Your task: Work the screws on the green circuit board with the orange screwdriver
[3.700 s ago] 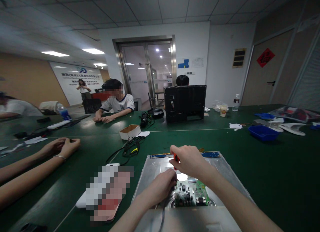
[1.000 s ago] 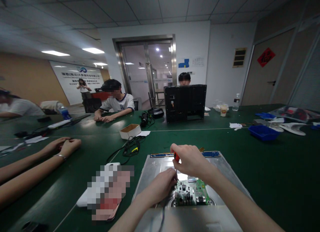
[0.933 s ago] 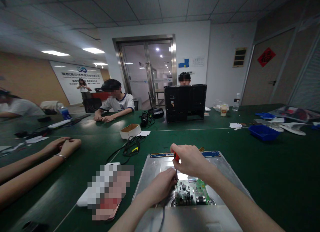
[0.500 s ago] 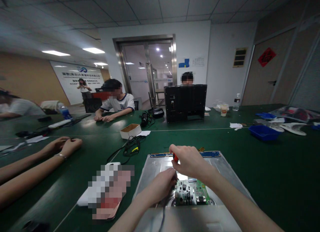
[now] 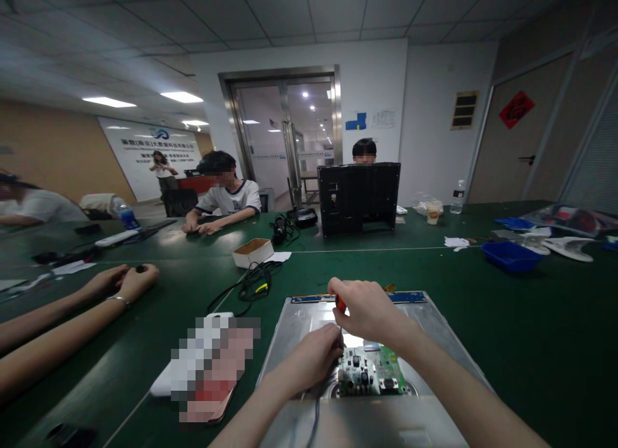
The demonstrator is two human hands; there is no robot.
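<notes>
My right hand (image 5: pixel 364 311) is closed around the red handle of a screwdriver (image 5: pixel 340 302), whose shaft points down. Close to the screwdriver's lower end, my left hand (image 5: pixel 313 356) has its fingers pinched together; what they hold is hidden. Both hands are over the back of a flat metal display panel (image 5: pixel 437 345). A green circuit board (image 5: pixel 374 372) sits on the panel just right of my left fingers. From beneath that hand a grey cable (image 5: pixel 316 417) runs down toward me. A narrow blue board strip (image 5: pixel 408 297) lines the panel's far edge.
Left of the panel lie phones (image 5: pixel 219 377) and a coiled black cable (image 5: pixel 253 282) beside a small open box (image 5: pixel 252 252). Another person's hands (image 5: pixel 128 284) rest further left. A black monitor (image 5: pixel 358 197) stands across the table; a blue tray (image 5: pixel 510 256) lies right.
My hands and the screwdriver stay in almost the same place. At left, the other person's hands have turned slightly, showing a small dark object.
</notes>
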